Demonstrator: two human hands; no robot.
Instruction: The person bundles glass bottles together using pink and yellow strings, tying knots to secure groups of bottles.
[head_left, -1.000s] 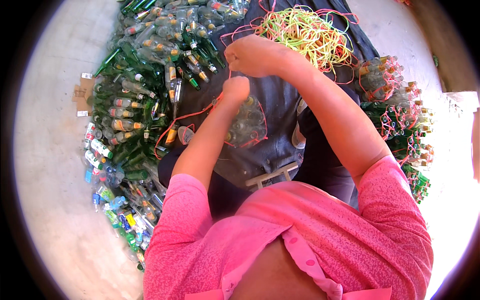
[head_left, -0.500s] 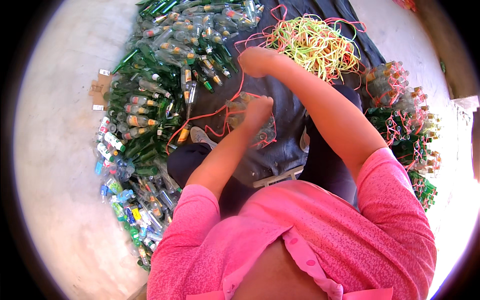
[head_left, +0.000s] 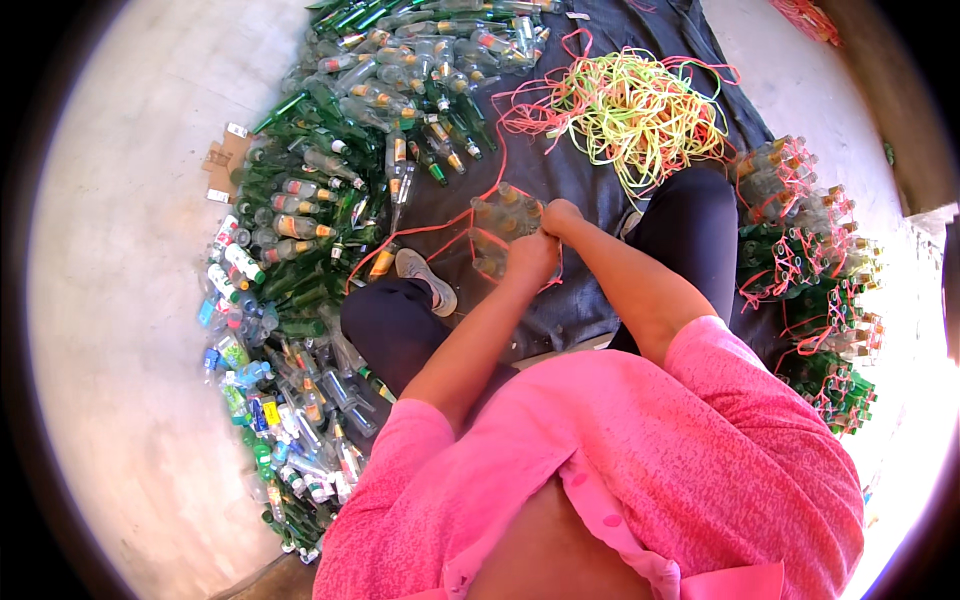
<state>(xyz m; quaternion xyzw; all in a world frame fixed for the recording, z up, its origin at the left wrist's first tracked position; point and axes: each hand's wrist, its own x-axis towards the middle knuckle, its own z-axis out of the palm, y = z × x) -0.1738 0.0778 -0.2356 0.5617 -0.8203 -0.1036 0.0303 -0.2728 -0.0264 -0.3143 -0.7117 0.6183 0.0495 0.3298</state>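
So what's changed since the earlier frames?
The right hand has come toward the body and the left hand rightward; they now meet at the right side of the bottle cluster. Any grip is hidden. The loose bottles and tied bundles stayed put.

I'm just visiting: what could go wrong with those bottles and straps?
The bundle of clear bottles seems to stand upright, so a hard tug might tip it. The red strap trailing toward the loose bottles could snag on them. The tangled heap of yellow and red straps might knot when pulled.
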